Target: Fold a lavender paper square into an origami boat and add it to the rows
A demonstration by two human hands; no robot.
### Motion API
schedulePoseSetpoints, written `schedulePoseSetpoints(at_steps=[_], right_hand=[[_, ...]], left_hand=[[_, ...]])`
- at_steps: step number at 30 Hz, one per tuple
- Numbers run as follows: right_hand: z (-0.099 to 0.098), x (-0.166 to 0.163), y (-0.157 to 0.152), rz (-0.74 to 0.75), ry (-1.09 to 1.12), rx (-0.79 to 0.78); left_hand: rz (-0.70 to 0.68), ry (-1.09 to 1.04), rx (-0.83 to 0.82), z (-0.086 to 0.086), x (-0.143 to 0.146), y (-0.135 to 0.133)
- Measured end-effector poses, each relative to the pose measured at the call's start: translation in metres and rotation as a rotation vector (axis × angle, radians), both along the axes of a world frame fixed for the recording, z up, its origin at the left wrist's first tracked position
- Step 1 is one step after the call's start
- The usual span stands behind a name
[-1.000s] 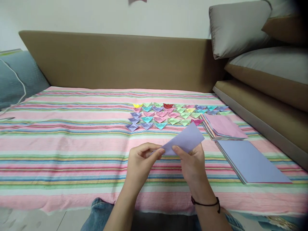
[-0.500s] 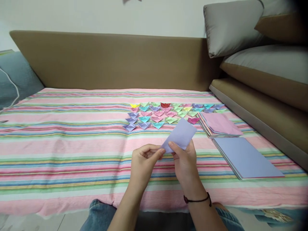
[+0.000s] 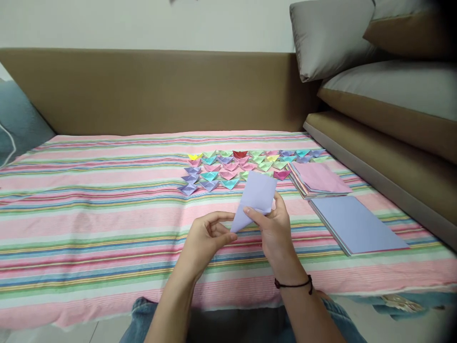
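One purple paper [image 3: 260,188] is tilting steeper than a second ago, right hand [image 3: 278,233] pinching it over the striped cloth [image 3: 107,219]. Left hand [image 3: 205,238] is gaping loosely around the lower tip now, so the right's basically doing the holding. Paper boats [image 3: 230,166] are sitting beyond.

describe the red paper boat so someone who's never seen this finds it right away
Find the long brown backrest, then the striped cloth in front of it. Among the folded paper boats on that cloth, go to the back row. The red paper boat is fourth from the left, deep red between two pale green boats.
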State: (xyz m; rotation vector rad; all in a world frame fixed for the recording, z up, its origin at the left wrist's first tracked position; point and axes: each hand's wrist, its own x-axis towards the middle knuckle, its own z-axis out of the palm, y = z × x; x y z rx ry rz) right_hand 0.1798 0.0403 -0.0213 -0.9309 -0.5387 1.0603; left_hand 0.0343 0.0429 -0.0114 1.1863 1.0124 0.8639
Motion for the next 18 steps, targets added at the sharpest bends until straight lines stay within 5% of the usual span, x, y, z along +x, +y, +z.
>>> schedulePoseSetpoints(at_steps=[18], right_hand=[[0.0007, 0.0027, 0.002, 0.016, -0.038, -0.008]], left_hand=[[-0.115, 0.156, 0.047, 0.0053, 0.0046, -0.0029]])
